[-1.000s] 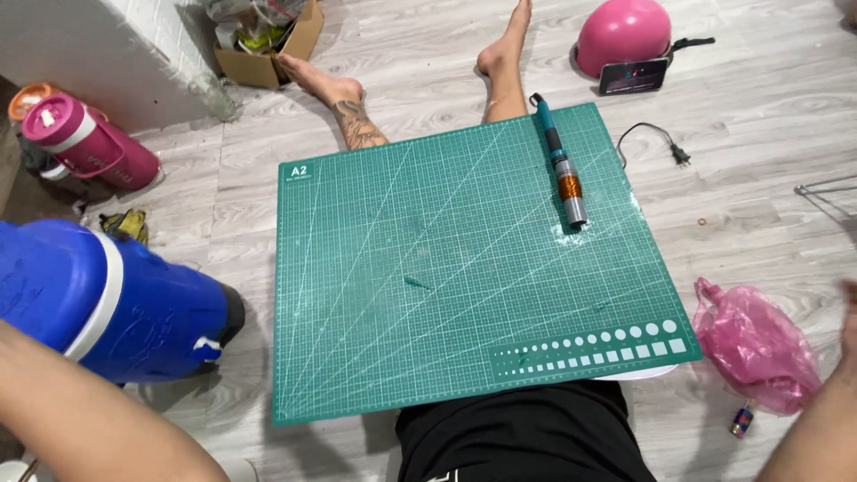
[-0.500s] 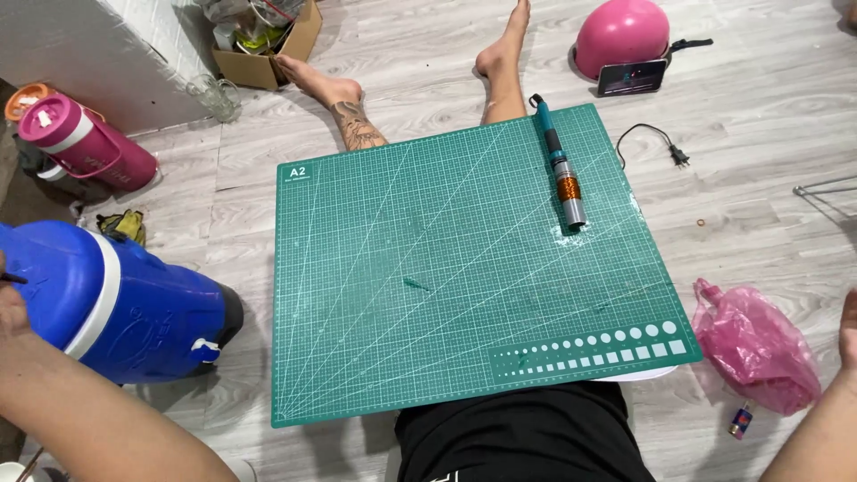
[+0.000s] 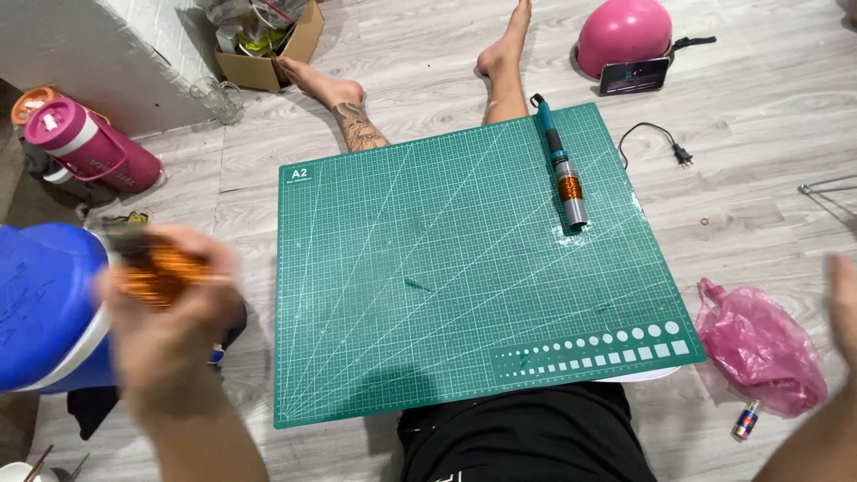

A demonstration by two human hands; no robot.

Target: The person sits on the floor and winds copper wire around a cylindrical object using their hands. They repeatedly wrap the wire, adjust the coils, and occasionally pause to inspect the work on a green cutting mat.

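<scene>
My left hand (image 3: pixel 170 326) is raised at the left of the green cutting mat (image 3: pixel 464 268), blurred by motion, and grips an orange, copper-coloured coil-like object (image 3: pixel 156 272). My right hand (image 3: pixel 841 299) shows only at the right frame edge, fingers spread, holding nothing, above a pink plastic bag (image 3: pixel 759 344). On the far right part of the mat lies a teal rod-shaped tool (image 3: pixel 561 170) with a copper winding and a grey tip. The mat rests over my outstretched legs.
A blue container (image 3: pixel 45 308) stands left of the mat and a pink bottle (image 3: pixel 89 147) beyond it. A cardboard box (image 3: pixel 268 45), pink helmet (image 3: pixel 623 34), phone (image 3: pixel 636 75), black power plug (image 3: pixel 680 156) and a small tube (image 3: pixel 745 419) lie on the wooden floor.
My left hand has swung up from the lower left into view, now holding the orange coil. My right hand has risen slightly at the right edge. The tool on the mat is unmoved.
</scene>
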